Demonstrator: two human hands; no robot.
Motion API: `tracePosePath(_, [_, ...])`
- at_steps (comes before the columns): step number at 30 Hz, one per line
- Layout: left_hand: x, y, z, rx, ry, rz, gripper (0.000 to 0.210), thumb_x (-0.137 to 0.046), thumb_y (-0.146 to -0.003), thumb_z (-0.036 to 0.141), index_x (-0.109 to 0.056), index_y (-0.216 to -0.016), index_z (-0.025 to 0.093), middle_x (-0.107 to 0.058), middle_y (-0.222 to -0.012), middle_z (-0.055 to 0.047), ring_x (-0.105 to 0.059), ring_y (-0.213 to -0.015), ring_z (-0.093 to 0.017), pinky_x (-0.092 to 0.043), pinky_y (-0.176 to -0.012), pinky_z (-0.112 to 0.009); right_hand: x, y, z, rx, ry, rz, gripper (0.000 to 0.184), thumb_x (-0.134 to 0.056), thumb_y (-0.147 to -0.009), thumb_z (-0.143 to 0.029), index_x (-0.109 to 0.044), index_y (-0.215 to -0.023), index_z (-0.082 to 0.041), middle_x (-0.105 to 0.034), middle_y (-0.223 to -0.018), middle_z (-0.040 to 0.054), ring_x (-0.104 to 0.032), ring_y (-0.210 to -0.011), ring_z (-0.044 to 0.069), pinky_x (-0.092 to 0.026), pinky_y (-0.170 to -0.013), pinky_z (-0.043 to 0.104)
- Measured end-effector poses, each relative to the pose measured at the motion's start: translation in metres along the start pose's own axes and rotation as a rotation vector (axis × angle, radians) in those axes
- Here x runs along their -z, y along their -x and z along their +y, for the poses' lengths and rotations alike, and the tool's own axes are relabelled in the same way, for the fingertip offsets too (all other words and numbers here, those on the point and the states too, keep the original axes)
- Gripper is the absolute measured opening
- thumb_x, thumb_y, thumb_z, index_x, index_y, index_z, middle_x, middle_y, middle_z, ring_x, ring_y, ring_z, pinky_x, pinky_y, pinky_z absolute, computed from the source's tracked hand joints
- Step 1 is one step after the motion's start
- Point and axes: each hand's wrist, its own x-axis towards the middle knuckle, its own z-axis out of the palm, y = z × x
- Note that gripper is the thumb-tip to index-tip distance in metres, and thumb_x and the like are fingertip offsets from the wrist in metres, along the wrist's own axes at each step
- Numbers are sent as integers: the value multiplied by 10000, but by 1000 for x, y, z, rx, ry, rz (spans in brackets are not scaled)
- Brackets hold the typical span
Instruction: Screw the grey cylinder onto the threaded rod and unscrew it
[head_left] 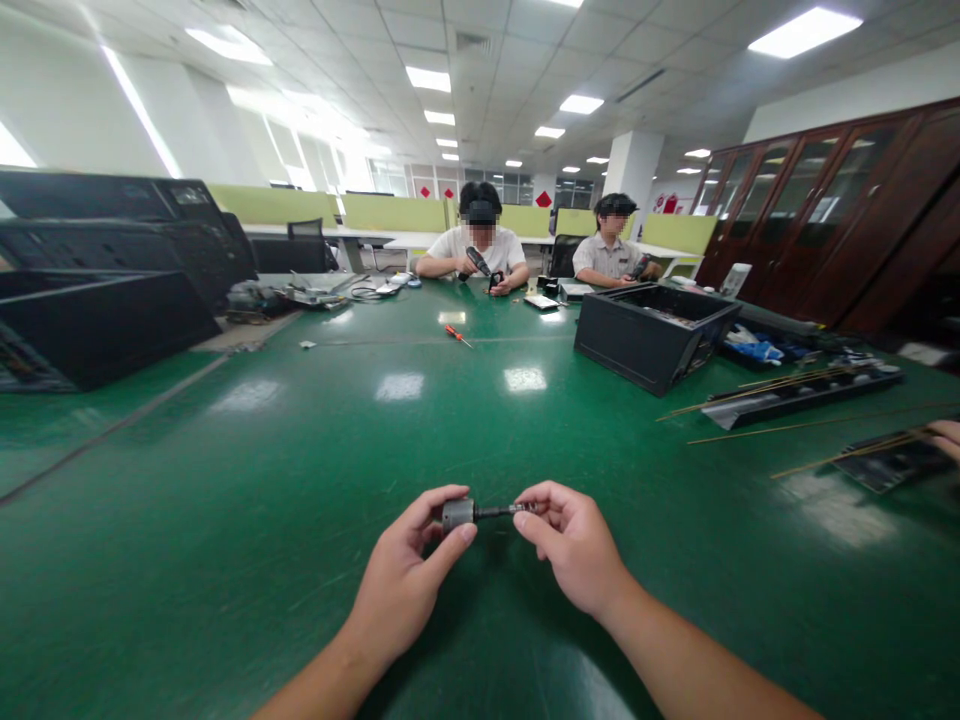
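A grey metal shaft part, with a thick cylinder at one end and a thin dark rod, is held level between my two hands above the green table. My left hand grips the thick cylinder between thumb and fingers. A small dark hole shows on the cylinder's side. My right hand pinches the thin rod's other end, where shiny ridged metal shows between the fingers. The part's exact kind is not clear. Behind the fingers, some of its surface is hidden.
A red screwdriver lies mid-table. Black computer cases stand left and right. Thin rods lie near a metal tray. Two people sit opposite; another person's hand is at right.
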Motion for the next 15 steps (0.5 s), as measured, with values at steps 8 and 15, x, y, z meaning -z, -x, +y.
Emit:
tracePosePath(8, [-1, -2, 1, 7, 22, 5, 393, -677, -843, 387, -580, -1183, 217, -675, -1078, -32, -639, -970, -198, -466, -866, -269, 0, 0, 0, 1, -7, 8, 163, -679, -802, -282, -674, -896, -149, -575, -688, -9, -434, -540, 92, -329, -478, 217])
tracePosePath(15, [-2, -1, 4, -1, 45, 23, 384, -684, -833, 375, -592, -1165, 207, -680, -1063, -33, -641, -968, -194, -468, -889, -268, 1, -1, 1, 5, -5, 13, 166, -679, -798, -286, -674, -893, -150, -562, -673, -15, -433, -538, 92, -327, -476, 216])
